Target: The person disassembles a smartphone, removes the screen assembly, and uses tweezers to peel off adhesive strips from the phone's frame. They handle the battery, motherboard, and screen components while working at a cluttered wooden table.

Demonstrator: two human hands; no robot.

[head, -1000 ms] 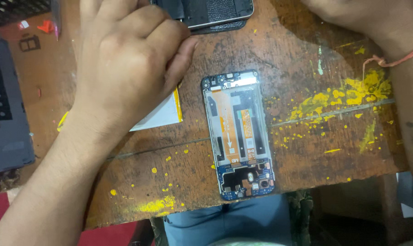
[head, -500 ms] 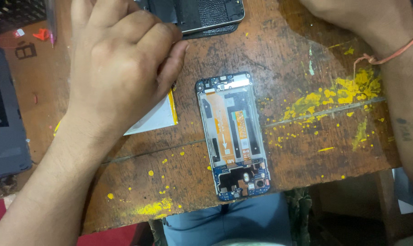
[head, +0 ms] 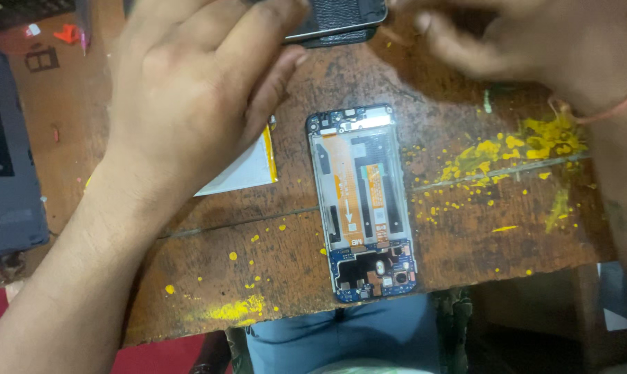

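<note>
Nearest me, the opened phone frame (head: 363, 204) is lying flat on the paint-spattered wooden surface (head: 466, 228), its blue circuit board end toward my lap, touched by neither hand. Just beyond its left side, the white battery with the yellow edge (head: 247, 170) is sitting half under my left hand (head: 195, 97), which is still arching over it with fingers reaching to the dark textured phone (head: 337, 21) at the far edge. My right hand (head: 528, 48) is now sweeping in toward that same phone, blurred; I cannot tell whether either hand is gripping it.
</note>
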